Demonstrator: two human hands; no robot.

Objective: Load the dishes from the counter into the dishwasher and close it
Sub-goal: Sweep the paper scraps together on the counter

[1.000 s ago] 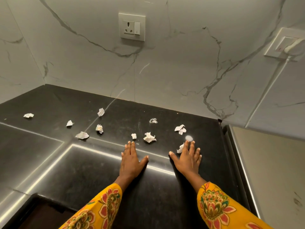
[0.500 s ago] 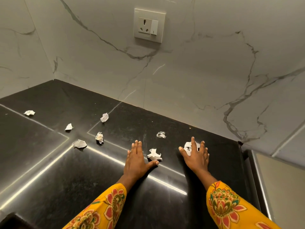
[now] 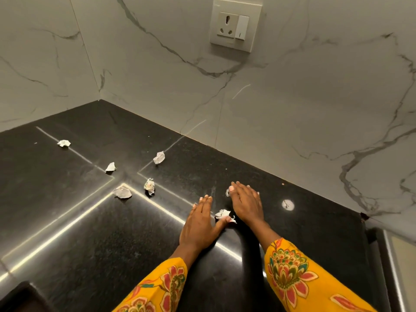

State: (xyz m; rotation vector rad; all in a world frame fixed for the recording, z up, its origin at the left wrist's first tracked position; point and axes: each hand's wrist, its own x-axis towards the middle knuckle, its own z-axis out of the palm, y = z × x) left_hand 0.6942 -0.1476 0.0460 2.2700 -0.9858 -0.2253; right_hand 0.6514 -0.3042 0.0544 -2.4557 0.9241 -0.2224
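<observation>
Head view: no dishes and no dishwasher show anywhere in frame; only crumpled paper scraps (image 3: 122, 191) dot the black counter (image 3: 67, 221), centre and left; the left hand (image 3: 199, 224) lies flat, fingers straight, thumb touching one scrap (image 3: 222, 214); the right hand (image 3: 246, 202) lies flat just beside it, empty. The scraps look light, soft, easily swept or pinched; how the dishes would handle cannot be judged.

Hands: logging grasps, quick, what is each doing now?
Left hand: open, flat on counter.
Right hand: open, fingers straight over paper scraps.
</observation>
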